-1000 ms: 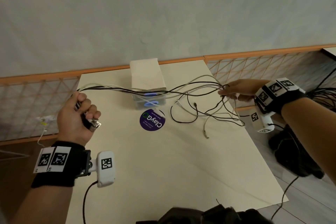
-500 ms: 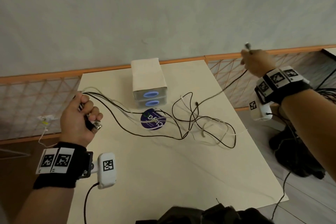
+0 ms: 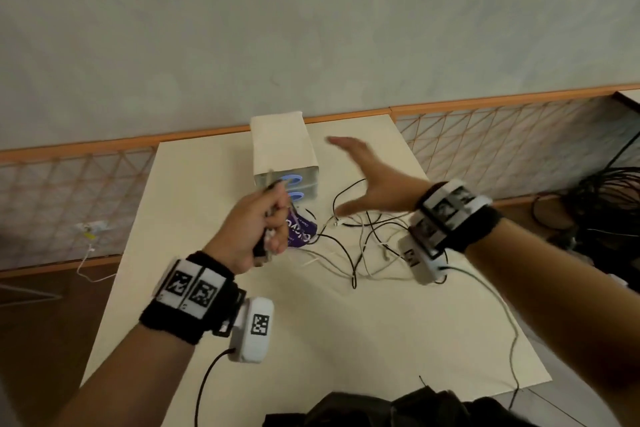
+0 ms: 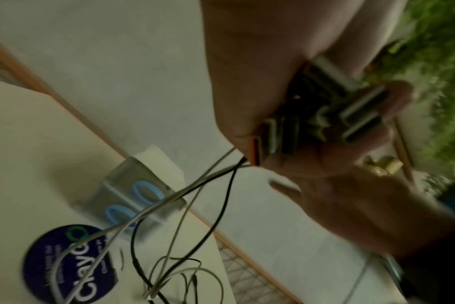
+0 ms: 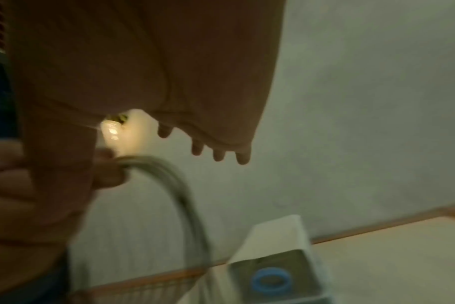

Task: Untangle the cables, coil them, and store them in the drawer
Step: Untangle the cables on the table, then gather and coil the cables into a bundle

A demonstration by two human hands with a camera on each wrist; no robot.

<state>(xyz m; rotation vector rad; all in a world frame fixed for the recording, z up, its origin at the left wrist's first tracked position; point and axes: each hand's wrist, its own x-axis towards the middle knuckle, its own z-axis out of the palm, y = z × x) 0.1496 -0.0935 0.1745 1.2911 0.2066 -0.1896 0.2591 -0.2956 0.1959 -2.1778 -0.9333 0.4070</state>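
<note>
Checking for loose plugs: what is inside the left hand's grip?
The left hand grips several cable plugs, with cables trailing out to the table. How many plugs the fingers cover cannot be told.

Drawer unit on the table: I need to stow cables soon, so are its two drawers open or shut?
Shut: both fronts of the drawer unit sit flush, blue ring pulls showing.

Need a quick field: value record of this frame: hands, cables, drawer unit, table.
left hand: grips a bundle of cable plugs, raised above the table
right hand: open, fingers spread, holds nothing
cables: black and white, in a loose tangle on the table, strands run up to the left hand
drawer unit: two drawers with blue ring handles, both closed
round purple sticker: in front of the unit, under the cables
table: light top
</note>
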